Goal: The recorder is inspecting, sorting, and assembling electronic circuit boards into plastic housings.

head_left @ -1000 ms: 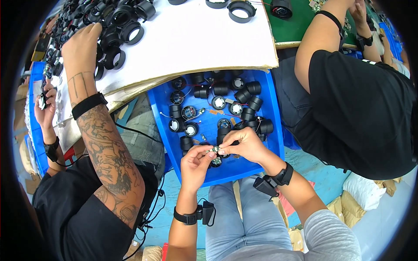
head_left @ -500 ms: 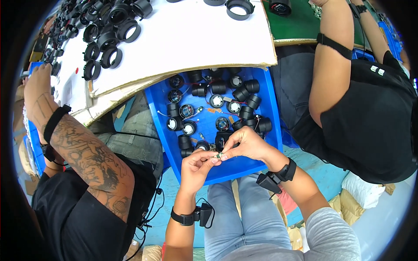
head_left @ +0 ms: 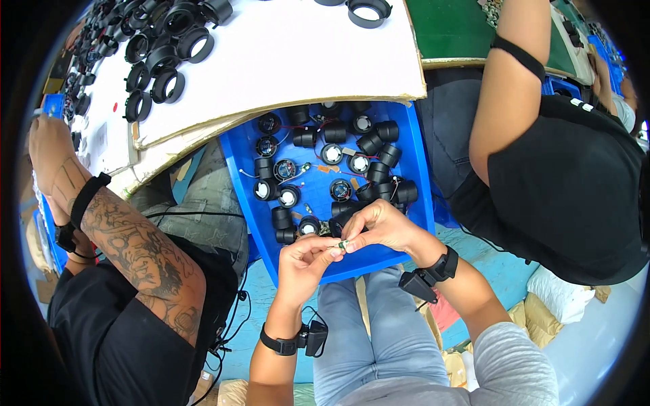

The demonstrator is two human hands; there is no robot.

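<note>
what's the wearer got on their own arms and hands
Both hands are bare, with no gloves. The left hand has a black wristband carrying a small black box with a thin black cable. The right hand has a similar black band and box, and a grey sleeve covers the upper arm.

No screens or signs show, only a small blue label-like tag (head_left: 53, 105) at the far left edge of the white tabletop (head_left: 284, 54), and tan paper-wrapped packages (head_left: 548, 318) on the floor at lower right, beside a white bag (head_left: 555, 287).
</note>
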